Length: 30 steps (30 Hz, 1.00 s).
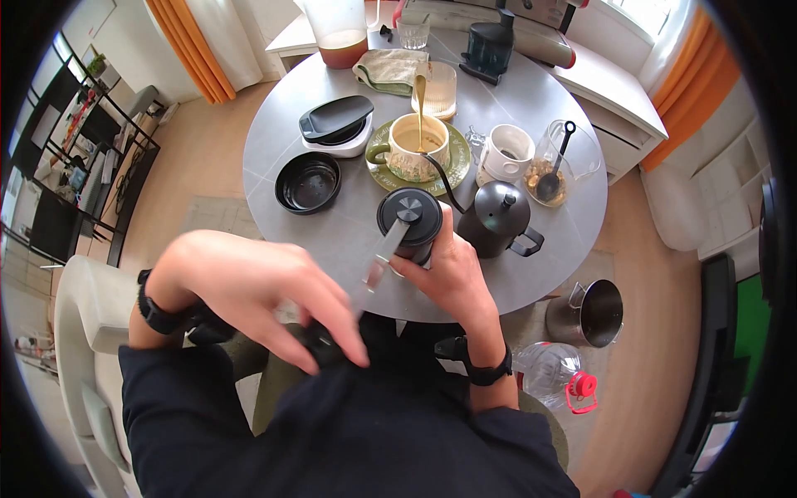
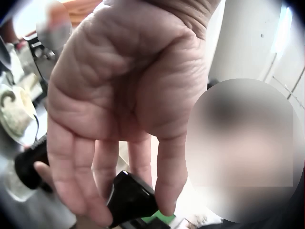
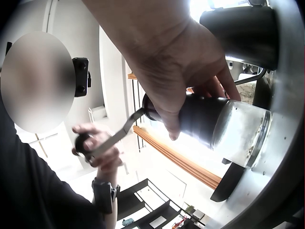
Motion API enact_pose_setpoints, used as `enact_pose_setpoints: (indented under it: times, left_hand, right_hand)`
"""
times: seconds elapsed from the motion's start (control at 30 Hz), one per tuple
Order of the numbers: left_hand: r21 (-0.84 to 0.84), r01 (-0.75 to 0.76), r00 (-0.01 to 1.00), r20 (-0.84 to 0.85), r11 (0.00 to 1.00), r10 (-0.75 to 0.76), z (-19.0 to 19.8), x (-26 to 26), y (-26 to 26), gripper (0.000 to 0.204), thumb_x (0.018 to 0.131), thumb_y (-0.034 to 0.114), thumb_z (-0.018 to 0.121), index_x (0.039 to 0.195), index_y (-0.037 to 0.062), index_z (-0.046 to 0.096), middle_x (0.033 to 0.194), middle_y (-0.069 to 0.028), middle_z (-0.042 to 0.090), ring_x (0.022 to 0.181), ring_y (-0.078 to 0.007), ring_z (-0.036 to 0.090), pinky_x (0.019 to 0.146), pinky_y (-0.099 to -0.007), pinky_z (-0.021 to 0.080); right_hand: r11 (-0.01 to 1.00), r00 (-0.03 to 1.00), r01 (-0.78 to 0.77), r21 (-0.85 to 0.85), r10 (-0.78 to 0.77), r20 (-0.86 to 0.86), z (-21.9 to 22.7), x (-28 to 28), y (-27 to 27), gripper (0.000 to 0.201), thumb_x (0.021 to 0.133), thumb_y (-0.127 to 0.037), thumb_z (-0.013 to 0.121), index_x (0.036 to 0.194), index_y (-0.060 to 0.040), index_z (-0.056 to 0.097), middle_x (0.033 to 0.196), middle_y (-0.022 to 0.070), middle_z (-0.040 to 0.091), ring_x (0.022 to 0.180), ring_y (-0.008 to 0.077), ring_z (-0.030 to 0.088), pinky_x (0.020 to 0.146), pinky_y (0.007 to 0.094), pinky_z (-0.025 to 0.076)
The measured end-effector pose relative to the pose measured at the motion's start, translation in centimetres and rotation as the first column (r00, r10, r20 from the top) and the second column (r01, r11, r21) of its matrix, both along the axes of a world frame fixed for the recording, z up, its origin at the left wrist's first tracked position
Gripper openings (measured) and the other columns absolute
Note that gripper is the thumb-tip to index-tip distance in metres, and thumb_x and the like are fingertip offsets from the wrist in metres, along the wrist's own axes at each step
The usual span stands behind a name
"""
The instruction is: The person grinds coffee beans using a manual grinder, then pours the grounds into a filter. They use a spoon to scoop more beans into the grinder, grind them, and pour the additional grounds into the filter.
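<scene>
A black hand grinder (image 1: 409,217) with a metal crank (image 1: 383,257) is upright near the front edge of the round table. My right hand (image 1: 455,278) grips its body, fingers around the far side. In the right wrist view its clear lower jar (image 3: 242,133) rests on the table, under the right hand (image 3: 183,67). My left hand (image 1: 266,290) is at the crank's outer end, left of the grinder and above my lap. The left wrist view shows the left hand's (image 2: 119,95) fingers and thumb around the black knob (image 2: 131,198).
Behind the grinder stand a patterned cup (image 1: 411,158) with a gold spoon, a black kettle (image 1: 498,220), a white mug (image 1: 506,153) and a glass (image 1: 548,178) with a black spoon. A black dish (image 1: 308,183) lies left. A metal pot (image 1: 585,314) and water bottle (image 1: 552,373) stand below right.
</scene>
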<state>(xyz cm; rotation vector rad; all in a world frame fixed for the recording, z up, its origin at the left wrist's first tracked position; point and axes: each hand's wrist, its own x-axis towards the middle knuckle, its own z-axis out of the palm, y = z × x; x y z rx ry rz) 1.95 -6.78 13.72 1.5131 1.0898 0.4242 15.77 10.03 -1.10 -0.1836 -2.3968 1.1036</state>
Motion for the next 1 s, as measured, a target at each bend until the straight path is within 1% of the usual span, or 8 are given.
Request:
enact_pose_setpoints:
  times: [0.17,0.3,0.37,0.67,0.73,0.87,0.97,1.0]
  left_hand:
    - [-0.095,-0.524,0.845,0.068,0.847,0.530,-1.7,-7.1,-4.1,0.037,0.075,0.005,0.078,0.109,-0.0026,0.066,0.110,-0.0149,0.065,0.093,-0.0189,0.064,0.081,-0.0282,0.053]
    - [-0.016,-0.777,0.624,0.110,0.629,0.774,-2.8,-10.2,-1.2,0.051,0.081,0.018,0.075,0.125,-0.0011,0.057,0.102,-0.0100,0.065,0.079,-0.0123,0.064,0.074,-0.0250,0.054]
    - [-0.006,-0.788,0.615,0.054,0.616,0.787,-2.9,-10.9,1.8,0.052,0.086,0.016,0.069,0.132,0.0022,0.051,0.102,-0.0072,0.063,0.080,-0.0109,0.063,0.078,-0.0249,0.055]
    - [0.217,-0.562,0.796,-0.121,0.798,0.594,-2.1,-5.9,15.8,0.051,0.090,0.021,0.064,0.136,0.0074,0.049,0.111,-0.0098,0.061,0.091,-0.0109,0.064,0.086,-0.0216,0.053]
    - [0.237,-0.465,0.827,-0.226,0.853,0.514,-1.6,-3.6,17.4,0.046,0.092,0.022,0.061,0.135,0.0091,0.052,0.106,-0.0082,0.061,0.091,-0.0110,0.062,0.086,-0.0257,0.053]
    - [0.452,-0.179,0.853,-0.372,0.874,0.367,-1.7,1.2,17.8,0.044,0.089,0.020,0.061,0.130,0.0063,0.055,0.104,-0.0141,0.067,0.093,-0.0234,0.065,0.081,-0.0341,0.051]
    - [0.546,-0.050,0.922,-0.296,0.836,0.249,-3.2,4.3,16.9,0.040,0.083,0.015,0.064,0.122,0.0045,0.059,0.102,-0.0184,0.065,0.093,-0.0324,0.064,0.085,-0.0362,0.050]
    - [0.606,0.001,0.940,-0.273,0.795,0.207,-3.3,5.1,16.0,0.039,0.083,0.013,0.064,0.120,0.0035,0.060,0.104,-0.0193,0.063,0.094,-0.0349,0.062,0.083,-0.0385,0.050]
  right_hand:
    - [1.000,1.000,0.020,-0.008,-0.020,0.014,0.3,0.1,-0.1,0.066,0.075,-0.025,0.080,0.115,-0.0009,0.033,0.079,0.0141,0.066,0.072,0.0333,0.067,0.063,0.0377,0.053]
    - [0.999,1.000,0.030,0.032,-0.030,-0.002,0.4,0.2,-0.2,0.068,0.075,-0.025,0.080,0.116,0.0008,0.033,0.077,0.0143,0.066,0.070,0.0328,0.067,0.061,0.0377,0.053]
    - [0.999,0.999,0.035,0.018,-0.035,0.009,0.2,0.2,-0.2,0.069,0.074,-0.025,0.081,0.117,0.0018,0.033,0.078,0.0145,0.066,0.069,0.0325,0.067,0.060,0.0376,0.052]
    - [1.000,1.000,0.004,-0.003,-0.004,0.007,0.4,0.2,-0.1,0.071,0.074,-0.025,0.081,0.118,0.0032,0.032,0.080,0.0160,0.066,0.071,0.0326,0.068,0.062,0.0381,0.053]
    - [1.000,0.999,0.026,-0.011,-0.025,0.032,0.4,0.2,-0.1,0.069,0.076,-0.027,0.079,0.122,-0.0026,0.034,0.078,0.0094,0.067,0.072,0.0298,0.068,0.062,0.0387,0.052]
    - [0.999,0.997,0.052,-0.011,-0.051,0.059,0.1,0.4,-0.2,0.059,0.077,-0.027,0.077,0.117,-0.0037,0.040,0.076,0.0070,0.067,0.074,0.0274,0.067,0.064,0.0392,0.052]
    - [0.996,0.997,-0.024,0.091,0.031,-0.075,-0.5,0.4,0.3,0.075,0.077,-0.029,0.078,0.127,0.0065,0.034,0.084,0.0183,0.066,0.070,0.0357,0.066,0.066,0.0388,0.052]
    - [0.952,0.983,-0.041,0.304,0.093,-0.158,-1.0,0.1,0.8,0.078,0.078,-0.027,0.078,0.131,0.0054,0.032,0.085,0.0177,0.067,0.070,0.0341,0.066,0.066,0.0383,0.053]
